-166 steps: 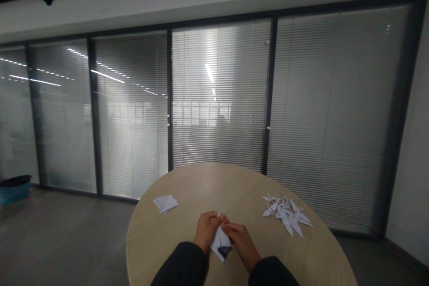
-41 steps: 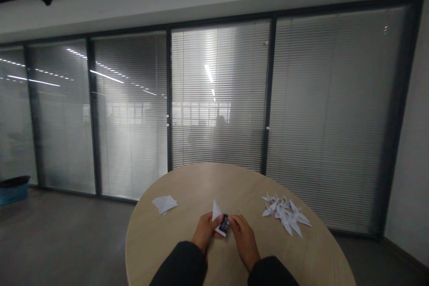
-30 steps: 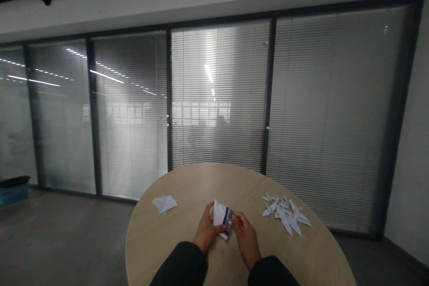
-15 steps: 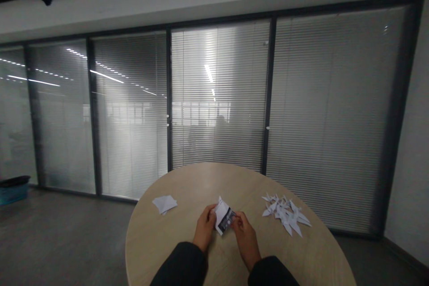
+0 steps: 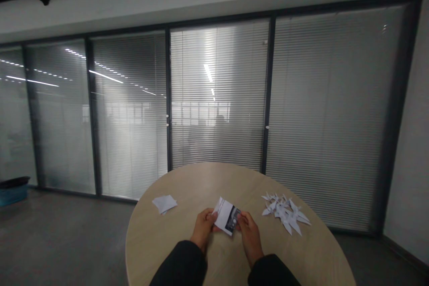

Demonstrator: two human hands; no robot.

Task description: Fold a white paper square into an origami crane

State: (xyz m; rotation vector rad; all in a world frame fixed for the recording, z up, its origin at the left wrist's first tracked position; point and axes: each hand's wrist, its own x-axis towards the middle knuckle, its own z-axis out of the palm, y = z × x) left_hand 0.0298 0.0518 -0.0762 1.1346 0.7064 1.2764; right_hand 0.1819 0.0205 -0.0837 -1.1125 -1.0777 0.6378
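My left hand (image 5: 203, 228) and my right hand (image 5: 248, 230) both pinch one small sheet of paper (image 5: 226, 215), white with a dark printed patch, held just above the round wooden table (image 5: 174, 241). The left fingers grip its left edge, the right fingers its right edge. The sheet is partly unfolded and tilts down to the right. Dark sleeves cover both forearms.
A small stack of white paper squares (image 5: 164, 203) lies on the table to the left. A pile of several folded white paper figures (image 5: 286, 212) lies to the right. Behind the table stands a glass wall with closed blinds (image 5: 217, 98). A blue bin (image 5: 13, 190) sits far left on the floor.
The folded paper has been turned and opened out between my hands, and it is wider now. Both hands have stayed over the same part of the table.
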